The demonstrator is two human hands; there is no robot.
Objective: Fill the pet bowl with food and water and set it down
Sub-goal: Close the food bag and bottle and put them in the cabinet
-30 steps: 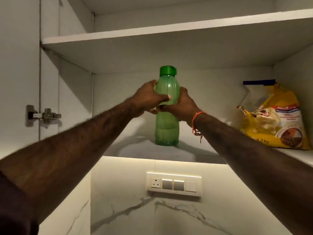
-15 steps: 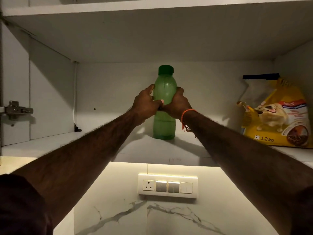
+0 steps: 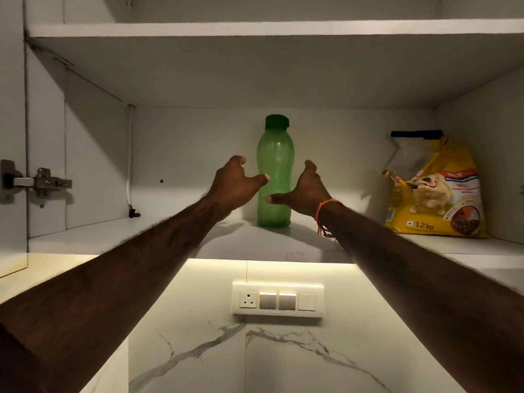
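Observation:
A green plastic water bottle (image 3: 275,154) with a dark green cap stands upright on the lower cupboard shelf (image 3: 113,236). My left hand (image 3: 235,184) hovers just left of it, fingers loose, thumb tip at the bottle's side. On the other side my right hand (image 3: 304,190), with an orange thread at the wrist, is spread open, its thumb reaching across the bottle's lower front. Neither hand grips the bottle. A yellow 1.2 kg bag of pet food (image 3: 436,188) leans at the shelf's right end. No pet bowl is in view.
An upper shelf (image 3: 255,29) spans the cupboard above. The open cupboard door with a metal hinge (image 3: 42,181) is at the left. Below the shelf, a lit marble wall carries a switch and socket panel (image 3: 278,300).
Both hands held the bottle around its middle in the earlier frames; now they have let go and drawn slightly apart and back. The bottle stays standing on the shelf.

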